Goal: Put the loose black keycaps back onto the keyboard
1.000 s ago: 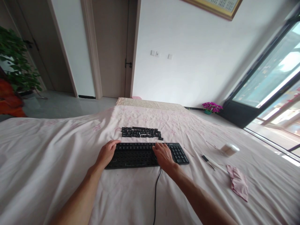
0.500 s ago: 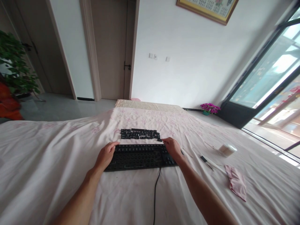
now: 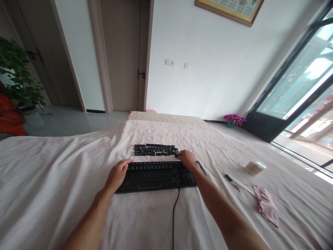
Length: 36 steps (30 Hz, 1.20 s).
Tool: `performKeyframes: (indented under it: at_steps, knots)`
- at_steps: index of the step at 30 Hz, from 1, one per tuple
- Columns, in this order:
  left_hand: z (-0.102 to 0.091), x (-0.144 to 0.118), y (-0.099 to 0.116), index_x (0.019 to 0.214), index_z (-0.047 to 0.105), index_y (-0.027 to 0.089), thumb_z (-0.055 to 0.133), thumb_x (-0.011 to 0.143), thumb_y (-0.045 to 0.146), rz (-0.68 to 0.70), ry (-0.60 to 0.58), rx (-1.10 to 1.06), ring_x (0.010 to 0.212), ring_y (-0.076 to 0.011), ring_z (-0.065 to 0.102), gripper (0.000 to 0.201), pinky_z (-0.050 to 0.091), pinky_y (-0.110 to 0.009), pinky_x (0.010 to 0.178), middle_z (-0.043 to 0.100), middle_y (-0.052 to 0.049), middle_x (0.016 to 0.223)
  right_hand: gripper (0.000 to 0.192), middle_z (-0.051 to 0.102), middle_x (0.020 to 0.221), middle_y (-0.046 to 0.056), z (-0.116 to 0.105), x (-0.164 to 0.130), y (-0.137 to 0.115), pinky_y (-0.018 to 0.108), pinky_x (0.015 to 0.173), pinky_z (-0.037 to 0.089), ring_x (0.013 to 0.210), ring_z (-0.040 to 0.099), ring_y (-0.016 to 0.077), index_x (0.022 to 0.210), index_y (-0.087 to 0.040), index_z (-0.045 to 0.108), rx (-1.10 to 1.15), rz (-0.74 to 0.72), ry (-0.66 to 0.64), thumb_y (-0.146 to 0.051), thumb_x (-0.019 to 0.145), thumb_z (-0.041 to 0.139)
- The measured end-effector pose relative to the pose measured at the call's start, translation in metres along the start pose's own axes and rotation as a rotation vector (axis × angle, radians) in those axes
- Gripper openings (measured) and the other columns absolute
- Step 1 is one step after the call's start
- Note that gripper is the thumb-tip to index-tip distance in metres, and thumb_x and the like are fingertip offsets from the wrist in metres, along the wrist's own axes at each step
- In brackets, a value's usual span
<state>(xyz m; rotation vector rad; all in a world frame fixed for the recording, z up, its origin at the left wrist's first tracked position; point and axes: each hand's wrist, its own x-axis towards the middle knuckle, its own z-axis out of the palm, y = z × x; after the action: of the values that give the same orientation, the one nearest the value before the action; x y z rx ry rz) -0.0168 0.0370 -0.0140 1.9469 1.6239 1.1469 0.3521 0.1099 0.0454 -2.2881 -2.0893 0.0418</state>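
Note:
A black keyboard (image 3: 153, 178) lies on the cloth with most of its main keys off, and a top row of keys still on it. My left hand (image 3: 118, 174) is closed around its left end, the thumb along the upper corner. Beyond the keyboard, loose black keycaps (image 3: 153, 150) are laid out in rows. My right hand (image 3: 187, 158) reaches over the keyboard's right part, its fingertips pinched at a keycap (image 3: 177, 153) by the right end of those rows. The hand partly hides that keycap and some of the keyboard's right side.
A black cable (image 3: 174, 211) runs from the keyboard toward me. To the right lie a clear round tub of cotton swabs (image 3: 255, 167), a white-handled brush (image 3: 235, 180) with a dark head, a thin stick (image 3: 210, 170) and a pink cloth (image 3: 265, 204). The bedsheet (image 3: 65, 173) is wrinkled.
My right hand has shifted slightly left and away from me, bringing the keycap against the right end of the rows. My left hand stays on the keyboard.

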Motion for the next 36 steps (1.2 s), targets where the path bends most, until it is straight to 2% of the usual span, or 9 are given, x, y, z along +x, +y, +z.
performKeyframes:
  at_steps: [13, 18, 27, 36]
  knots:
    - [0.000, 0.001, 0.002, 0.115, 0.068, 0.021, 0.036, 0.089, 0.026, -0.010, -0.003, 0.001, 0.114, -0.0171, 0.059, 0.042, 0.042, -0.031, 0.104, 0.067, -0.003, 0.121, 0.021, 0.070, 0.107, 0.016, -0.007, 0.003, -0.013, 0.030, 0.080, 0.047, 0.101, 0.065, 0.0258, 0.100, -0.015, 0.072, -0.197, -0.121, -0.066, -0.022, 0.087, 0.058]
    - [0.000, 0.000, 0.001, 0.114, 0.068, 0.023, 0.036, 0.088, 0.025, 0.000, 0.005, -0.010, 0.114, -0.0174, 0.060, 0.041, 0.043, -0.032, 0.103, 0.068, -0.002, 0.119, 0.022, 0.070, 0.108, 0.015, -0.011, 0.003, -0.010, 0.031, 0.082, 0.047, 0.102, 0.065, 0.0257, 0.100, -0.016, 0.072, -0.210, -0.165, -0.075, -0.018, 0.088, 0.054]
    - [0.001, 0.002, -0.002, 0.114, 0.069, 0.023, 0.038, 0.087, 0.024, 0.006, 0.016, -0.003, 0.113, -0.0176, 0.061, 0.041, 0.044, -0.032, 0.102, 0.068, -0.002, 0.119, 0.023, 0.069, 0.109, 0.014, -0.006, 0.005, -0.007, 0.030, 0.078, 0.047, 0.101, 0.065, 0.0252, 0.103, -0.017, 0.071, -0.202, -0.136, -0.070, -0.023, 0.086, 0.057]
    - [-0.001, 0.001, 0.001, 0.115, 0.068, 0.022, 0.036, 0.089, 0.025, -0.002, 0.000, -0.002, 0.113, -0.0174, 0.060, 0.041, 0.043, -0.032, 0.103, 0.068, -0.003, 0.120, 0.018, 0.071, 0.103, 0.013, -0.021, 0.001, 0.000, 0.027, 0.079, 0.044, 0.100, 0.064, 0.0243, 0.097, -0.016, 0.072, -0.166, -0.277, -0.093, -0.022, 0.084, 0.062]
